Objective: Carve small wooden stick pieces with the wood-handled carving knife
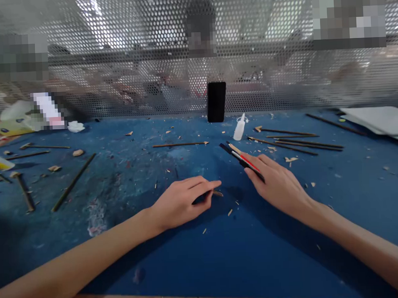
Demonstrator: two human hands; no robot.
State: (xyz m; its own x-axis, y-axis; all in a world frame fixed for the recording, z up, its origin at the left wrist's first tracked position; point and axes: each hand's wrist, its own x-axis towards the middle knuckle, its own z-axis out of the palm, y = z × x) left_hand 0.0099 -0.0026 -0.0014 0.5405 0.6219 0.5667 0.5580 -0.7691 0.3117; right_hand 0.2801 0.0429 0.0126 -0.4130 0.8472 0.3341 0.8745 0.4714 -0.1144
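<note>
A blue table (pixel 177 264), scuffed and stained at left, runs back to a grey metal screen (pixel 133 90) pierced with round holes, blurred shapes behind it. A flat black phone (pixel 216 102) stands upright against the screen; a translucent white bottle (pixel 239 128) with a tapered nozzle leans just beside. Thin, dark, rough sticks (pixel 294 145) lie at right amid pale, splintery shavings (pixel 291 159); smooth white paper (pixel 379 119) lies beyond. The right hand (pixel 279 180) closes around a slim black-and-red tool (pixel 250 163), held above the table. The left hand (pixel 188 200) is half curled, index finger extended; a brown wood end (pixel 217 193) shows at its fingertips, whether gripped I cannot tell.
</note>
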